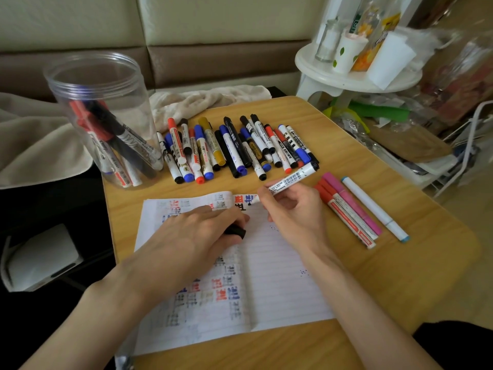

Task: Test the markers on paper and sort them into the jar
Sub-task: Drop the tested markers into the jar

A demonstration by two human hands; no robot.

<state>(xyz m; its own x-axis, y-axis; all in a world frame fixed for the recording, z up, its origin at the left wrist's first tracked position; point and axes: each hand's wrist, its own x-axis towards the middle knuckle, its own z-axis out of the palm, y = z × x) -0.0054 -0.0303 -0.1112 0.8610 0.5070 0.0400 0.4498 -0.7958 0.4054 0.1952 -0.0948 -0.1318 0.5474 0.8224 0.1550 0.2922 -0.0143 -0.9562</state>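
Your right hand (290, 209) has a closed grip on the white-barrelled marker with black end (293, 180), tip on the lined white paper sheet (280, 276) near its curled top edge, mid-frame. Your left hand (197, 231) pins it flat, curling round the black cap (236, 231). The clear plastic jar (101, 84) stands upper left at the wooden counter (400, 263) edge, left of the loose marker pile (234, 148).

Behind my wooden table (400, 276) runs a cream and brown sofa (213, 22), with a crumpled cream cloth (202, 100) at the table's far edge. To my right a white stand (354, 84) carries a glass bottle (326, 41) and a leaf-printed cup (346, 53). A white box (42, 260) sits low to my left.
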